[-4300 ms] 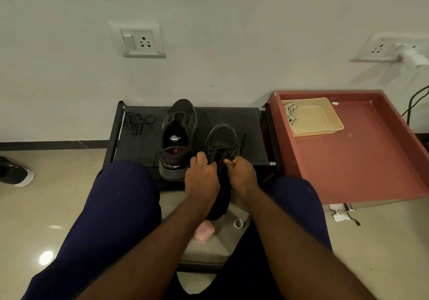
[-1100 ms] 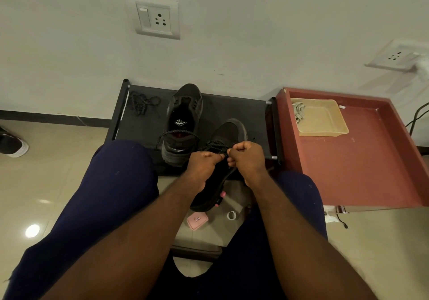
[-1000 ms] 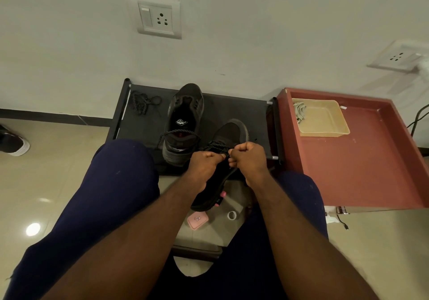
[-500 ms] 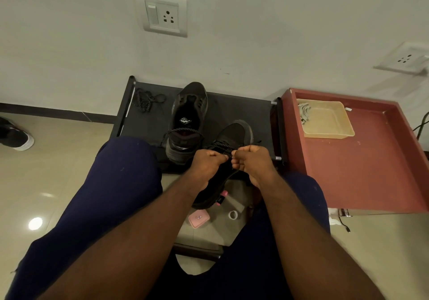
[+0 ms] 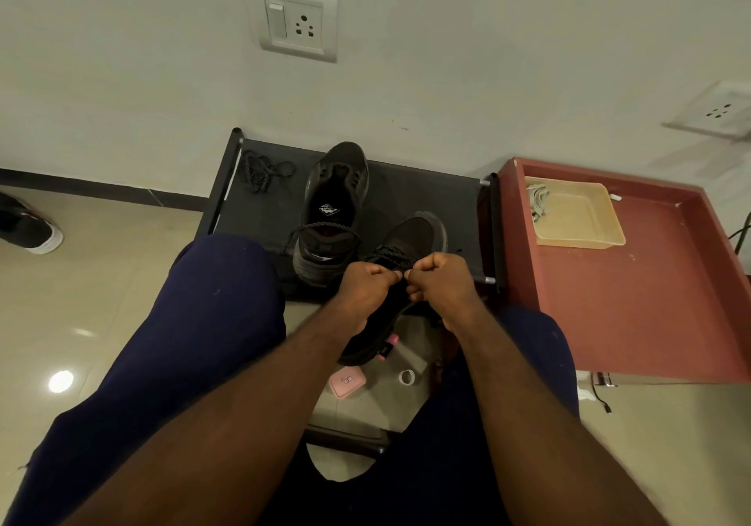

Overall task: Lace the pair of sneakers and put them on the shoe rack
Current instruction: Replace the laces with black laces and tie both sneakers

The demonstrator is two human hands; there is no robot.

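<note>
A black sneaker [image 5: 410,241] lies tilted between my knees, its toe over the front of the black shoe rack [image 5: 426,192]. My left hand [image 5: 367,287] and my right hand [image 5: 441,281] sit close together over its tongue, each pinching the black lace [image 5: 388,257]. The other black sneaker [image 5: 335,208] stands on the rack with a lace looped across its opening. A loose black lace [image 5: 260,169] lies bundled at the rack's back left corner.
A red tray table [image 5: 650,289] stands right of the rack, holding a beige tray [image 5: 577,216]. On the floor between my legs lie a pink case [image 5: 346,381] and a white ring [image 5: 406,376]. Another shoe [image 5: 28,228] sits at the far left. The wall is directly behind the rack.
Since 4.3 s ago both hands have lifted and turned the sneaker toe-right, working up its lace. In the last second they stayed together over the tongue; the view shifted slightly.
</note>
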